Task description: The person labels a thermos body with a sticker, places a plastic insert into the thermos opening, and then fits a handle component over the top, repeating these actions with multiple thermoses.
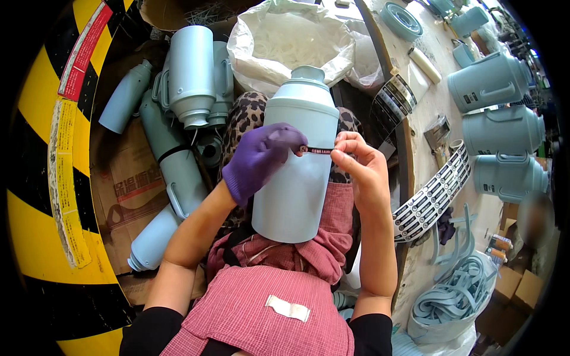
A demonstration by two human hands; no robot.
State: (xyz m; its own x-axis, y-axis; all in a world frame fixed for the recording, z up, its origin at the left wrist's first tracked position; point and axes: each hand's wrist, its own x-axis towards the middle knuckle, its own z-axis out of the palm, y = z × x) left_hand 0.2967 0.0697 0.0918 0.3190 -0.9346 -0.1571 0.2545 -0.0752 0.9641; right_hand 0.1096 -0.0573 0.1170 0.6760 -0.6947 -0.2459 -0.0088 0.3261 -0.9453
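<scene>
A light blue thermos flask body (291, 196) rests on my lap, its neck pointing away from me. Across its upper middle runs a small dark label strip (319, 151) with pale lettering. My left hand (264, 155), in a purple glove, pinches the strip's left end, and its fingers touch the flask. My bare right hand (360, 163) pinches the right end between thumb and forefinger. Whether the strip is stuck down along its middle I cannot tell. No handle shows on this side of the flask.
At left, several blue flasks (191, 71) lie on cardboard (127, 196) beside a yellow-black striped barrier (35, 207). Ahead stands a white sack (255, 50). The bench (424, 142) at right bears handled flasks (490, 83), a label sheet (433, 193) and a bag of blue straps (454, 296).
</scene>
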